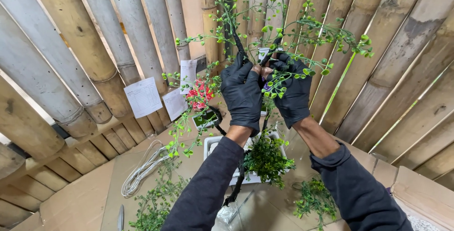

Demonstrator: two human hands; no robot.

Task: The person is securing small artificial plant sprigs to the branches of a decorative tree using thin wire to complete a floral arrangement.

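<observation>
Your gloved left hand (pixel 242 94) and right hand (pixel 291 91) are both gripping the dark branch (pixel 236 42) of leafy green sprigs, raised above a white tray (pixel 212 147) that is holding a green bush (pixel 267 160).

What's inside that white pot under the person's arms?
Inside the white pot a bushy clump of green leaves shows, with a dark twisted stem running by it. The left forearm covers the pot's middle, so any filling is hidden.
</observation>
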